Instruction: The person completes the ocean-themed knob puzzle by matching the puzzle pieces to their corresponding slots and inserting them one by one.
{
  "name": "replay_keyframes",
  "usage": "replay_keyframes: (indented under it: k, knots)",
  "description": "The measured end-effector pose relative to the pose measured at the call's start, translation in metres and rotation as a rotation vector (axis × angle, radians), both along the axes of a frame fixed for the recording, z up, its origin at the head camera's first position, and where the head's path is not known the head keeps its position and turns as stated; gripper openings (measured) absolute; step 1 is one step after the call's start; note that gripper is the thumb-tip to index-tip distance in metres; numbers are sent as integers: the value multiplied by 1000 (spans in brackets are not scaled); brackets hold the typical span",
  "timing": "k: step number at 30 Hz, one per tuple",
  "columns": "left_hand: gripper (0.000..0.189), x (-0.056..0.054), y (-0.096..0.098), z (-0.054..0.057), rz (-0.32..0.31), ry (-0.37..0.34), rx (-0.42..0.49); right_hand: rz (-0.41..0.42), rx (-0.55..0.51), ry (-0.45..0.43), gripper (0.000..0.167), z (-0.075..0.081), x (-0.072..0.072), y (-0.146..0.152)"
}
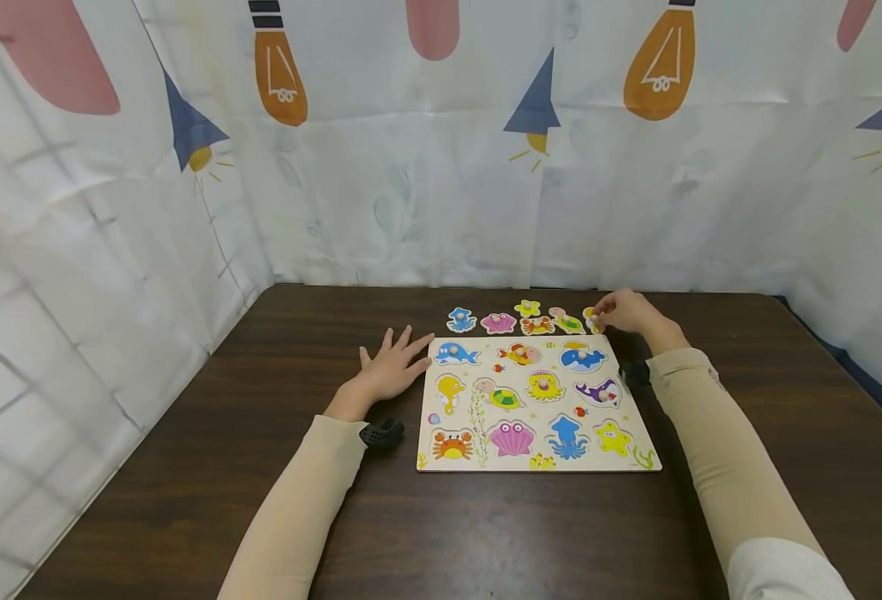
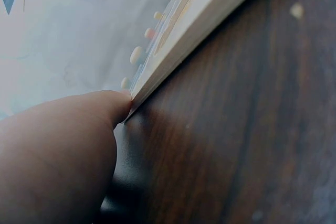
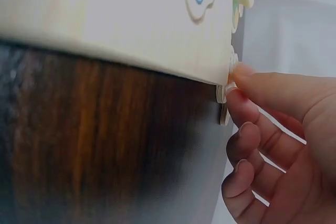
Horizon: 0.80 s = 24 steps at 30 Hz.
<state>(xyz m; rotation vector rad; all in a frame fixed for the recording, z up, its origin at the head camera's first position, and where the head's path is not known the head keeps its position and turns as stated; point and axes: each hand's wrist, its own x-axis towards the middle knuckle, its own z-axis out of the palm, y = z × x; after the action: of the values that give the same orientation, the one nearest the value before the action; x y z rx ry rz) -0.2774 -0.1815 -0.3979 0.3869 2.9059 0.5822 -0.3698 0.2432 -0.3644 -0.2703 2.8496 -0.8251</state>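
A wooden sea-animal puzzle board (image 1: 441, 458) lies flat on the table. My left hand (image 1: 390, 372) has its fingers spread, with fingertips touching the board's upper left edge; the left wrist view shows a digit against that edge. Beyond the top right corner, my right hand (image 1: 628, 315) pinches a yellow puzzle piece (image 1: 589, 317) between thumb and forefinger, the other fingers bent. Fingers partly cover this piece, so its shape is unclear. Knobbed pieces sit in the board, among them a blue whale (image 1: 583, 360), a yellow octopus (image 1: 543, 386) and a purple narwhal (image 1: 598, 392).
Behind the board lie loose pieces: a blue squid (image 1: 461, 320), a pink shell (image 1: 498, 323), a yellow starfish (image 1: 528, 308), a red crab (image 1: 537, 325) and a green turtle (image 1: 565, 321). A patterned curtain (image 1: 441, 208) hangs at the table's back.
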Motion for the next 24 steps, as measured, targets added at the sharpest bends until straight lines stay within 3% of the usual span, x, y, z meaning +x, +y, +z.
replay_keyframes:
  k: [24]
  knots:
    - [61, -1, 0, 0, -2, 3, 0, 44, 106, 10, 23, 5, -2, -7]
